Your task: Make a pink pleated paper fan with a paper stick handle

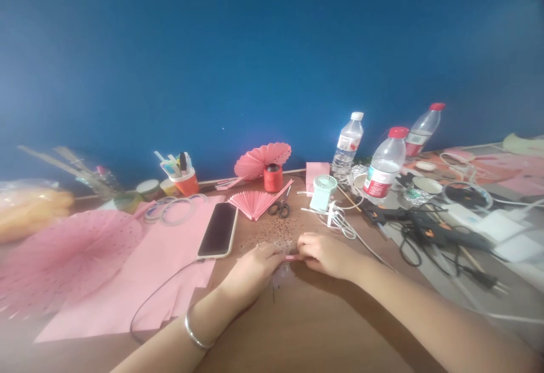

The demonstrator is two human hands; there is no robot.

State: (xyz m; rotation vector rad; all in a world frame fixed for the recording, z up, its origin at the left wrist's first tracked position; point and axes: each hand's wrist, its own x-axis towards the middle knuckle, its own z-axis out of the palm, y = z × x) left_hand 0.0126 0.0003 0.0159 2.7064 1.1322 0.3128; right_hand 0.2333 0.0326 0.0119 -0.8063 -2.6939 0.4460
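Near the middle of the frame, a narrow strip of folded pink paper (291, 258) lies between the two hands, low over the brown wooden tabletop (327, 327). The left hand (261, 265) comes in from the lower left, its fingers close together and pressed on the strip's left end; where its thumb sits cannot be told. The right hand (325, 254) comes from the lower right with fingers curled, seeming to pinch the right end between thumb and fingertips.

The strip's long axis runs left to right across the frame, almost level, one end pointing into each hand; only a short middle stretch shows.

This piece looks already narrowed by folding, though how many folds it has is hidden, and it is not spread open. Other pieces appear further along: a half-open pleated pink paper fan (253, 206) above the hands, a rounded pink paper fan with small holes (263, 160) behind it, and a large round pleated pink paper disc (72, 254) at the left. Flat pink paper sheets (170, 248) left of centre seem not yet folded. The dark-handled scissors (279, 209) lie untouched above the hands.
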